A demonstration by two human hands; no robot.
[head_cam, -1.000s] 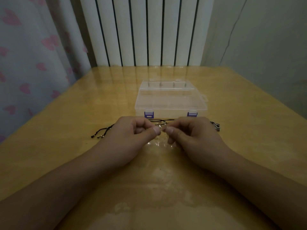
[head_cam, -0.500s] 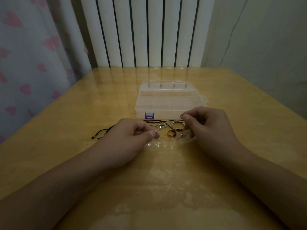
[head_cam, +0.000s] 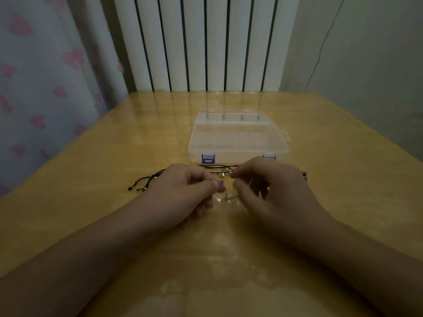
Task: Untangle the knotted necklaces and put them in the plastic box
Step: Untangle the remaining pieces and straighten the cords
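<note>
**Both hands pinching at the knotted cords in front of the box**

The tangle of thin black cord necklaces with small metal charms (head_cam: 219, 172) lies on the glossy yellow wooden bench (head_cam: 343, 179), just on the near side of the clear plastic box with purple latches (head_cam: 238, 143). One loose end of the cords trails out to the left (head_cam: 146, 180), its tips carrying little beads; a small gold-coloured ring or charm sits in the knot between the two hands. A small dark metal bead piece (head_cam: 304, 174) shows past the far edge of the right hand.

The left hand (head_cam: 183, 191) rests on the bench with its grip closed, thumb pressed against forefinger on a small piece at the middle of the tangle (exactly what it pinches is too small and dim to tell). The right hand (head_cam: 270, 191) is raised slightly, its thumb and forefinger nearly together just beside the left thumb, the other fingers curled loosely; whether it actually has hold of a cord cannot be told. A pale thin strand (head_cam: 230, 197) lies below the fingertips.

The box is shut, its lid down and both latches facing the person. Behind the bench stands a white ribbed radiator (head_cam: 206, 42), with a pale curtain printed with pink hearts (head_cam: 45, 88) at left.
</note>
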